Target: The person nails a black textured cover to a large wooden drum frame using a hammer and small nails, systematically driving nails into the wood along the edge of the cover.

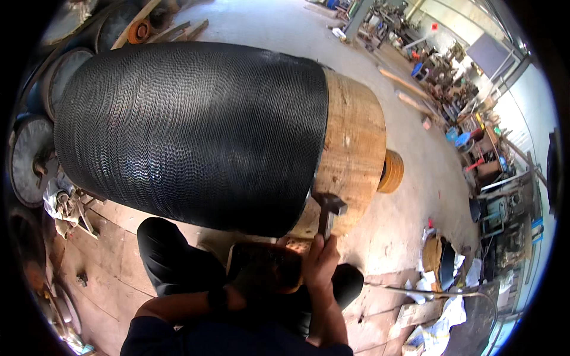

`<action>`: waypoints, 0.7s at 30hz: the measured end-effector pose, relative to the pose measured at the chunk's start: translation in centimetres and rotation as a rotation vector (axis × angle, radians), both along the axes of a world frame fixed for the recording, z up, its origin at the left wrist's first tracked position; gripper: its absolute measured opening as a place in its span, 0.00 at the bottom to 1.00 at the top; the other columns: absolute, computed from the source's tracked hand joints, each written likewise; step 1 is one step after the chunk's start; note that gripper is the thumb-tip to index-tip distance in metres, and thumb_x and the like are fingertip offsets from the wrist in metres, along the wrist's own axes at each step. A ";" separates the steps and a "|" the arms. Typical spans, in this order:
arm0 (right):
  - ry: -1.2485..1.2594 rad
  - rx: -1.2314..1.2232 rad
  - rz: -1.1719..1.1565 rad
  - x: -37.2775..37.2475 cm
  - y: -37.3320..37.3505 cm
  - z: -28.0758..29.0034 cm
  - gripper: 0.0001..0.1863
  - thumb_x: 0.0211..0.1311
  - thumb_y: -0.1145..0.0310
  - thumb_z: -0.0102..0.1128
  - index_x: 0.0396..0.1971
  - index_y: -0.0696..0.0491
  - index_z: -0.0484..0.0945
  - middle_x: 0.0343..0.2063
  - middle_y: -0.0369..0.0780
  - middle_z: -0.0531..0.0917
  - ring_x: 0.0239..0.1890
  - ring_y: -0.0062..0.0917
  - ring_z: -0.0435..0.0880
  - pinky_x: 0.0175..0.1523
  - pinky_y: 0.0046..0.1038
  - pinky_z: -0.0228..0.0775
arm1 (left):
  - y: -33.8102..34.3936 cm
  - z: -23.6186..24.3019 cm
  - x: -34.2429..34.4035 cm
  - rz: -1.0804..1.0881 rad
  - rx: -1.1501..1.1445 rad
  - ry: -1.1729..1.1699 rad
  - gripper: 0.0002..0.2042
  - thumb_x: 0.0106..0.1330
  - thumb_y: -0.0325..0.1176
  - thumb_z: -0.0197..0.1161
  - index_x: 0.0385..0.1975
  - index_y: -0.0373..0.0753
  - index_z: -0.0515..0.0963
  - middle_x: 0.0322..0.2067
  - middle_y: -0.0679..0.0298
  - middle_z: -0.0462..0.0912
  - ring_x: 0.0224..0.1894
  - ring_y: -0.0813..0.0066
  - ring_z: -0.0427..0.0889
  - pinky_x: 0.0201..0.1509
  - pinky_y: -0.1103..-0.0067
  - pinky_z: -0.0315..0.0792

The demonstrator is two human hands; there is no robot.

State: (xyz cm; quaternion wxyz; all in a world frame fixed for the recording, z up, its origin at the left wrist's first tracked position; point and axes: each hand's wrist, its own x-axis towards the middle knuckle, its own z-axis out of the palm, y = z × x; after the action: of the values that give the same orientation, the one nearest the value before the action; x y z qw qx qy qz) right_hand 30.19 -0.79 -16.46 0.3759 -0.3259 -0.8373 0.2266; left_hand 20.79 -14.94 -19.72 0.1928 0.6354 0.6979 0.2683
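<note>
In front of me lies a large wooden drum [356, 127], its left part covered by a black ribbed sleeve [196, 130]. My right hand [320, 261] is closed round the handle of a hammer [326, 222]. The hammer's head is at the wood, just right of the sleeve's lower right edge. Low over my lap, my left hand [238, 295] reaches toward a dark open container [295, 280] with a brownish side. Deep shadow hides its fingers, so I cannot tell whether they hold anything. A dark band circles the left wrist.
A yellowish round hub [392, 172] sticks out of the drum's right end. Dark round drums [32, 157] stand along the left. Cluttered tools and parts line the right wall. White sacks [436, 332] and scraps lie on the floor at lower right.
</note>
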 end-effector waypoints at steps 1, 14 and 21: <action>0.074 -0.035 -0.023 0.1 -0.2 0.1 0.13 0.72 0.64 0.52 0.34 0.60 0.71 0.21 0.55 0.79 0.23 0.54 0.79 0.28 0.44 0.67 | 0.0 -0.5 -0.1 0.016 0.048 0.041 0.14 0.71 0.37 0.55 0.33 0.31 0.81 0.35 0.50 0.81 0.43 0.55 0.81 0.48 0.65 0.75; 0.160 -0.042 -0.060 0.3 -0.3 -0.5 0.14 0.75 0.62 0.48 0.34 0.58 0.70 0.16 0.39 0.75 0.17 0.31 0.76 0.22 0.32 0.62 | -0.6 -4.3 0.7 -0.026 0.148 0.334 0.29 0.70 0.59 0.56 0.20 0.37 0.79 0.23 0.55 0.77 0.32 0.56 0.80 0.37 0.62 0.75; 0.045 0.001 -0.035 -0.4 0.6 -0.9 0.14 0.75 0.63 0.49 0.36 0.61 0.71 0.19 0.50 0.78 0.21 0.51 0.79 0.26 0.42 0.68 | -0.8 -4.4 0.1 -0.133 0.098 0.251 0.20 0.70 0.53 0.59 0.32 0.39 0.79 0.32 0.55 0.79 0.33 0.57 0.80 0.36 0.64 0.76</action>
State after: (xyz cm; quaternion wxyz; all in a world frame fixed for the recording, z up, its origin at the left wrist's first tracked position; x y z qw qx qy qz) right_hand 29.76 -0.17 -17.38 0.3988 -0.3351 -0.8229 0.2271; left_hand 20.92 -15.72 -24.08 0.0901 0.7174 0.6590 0.2070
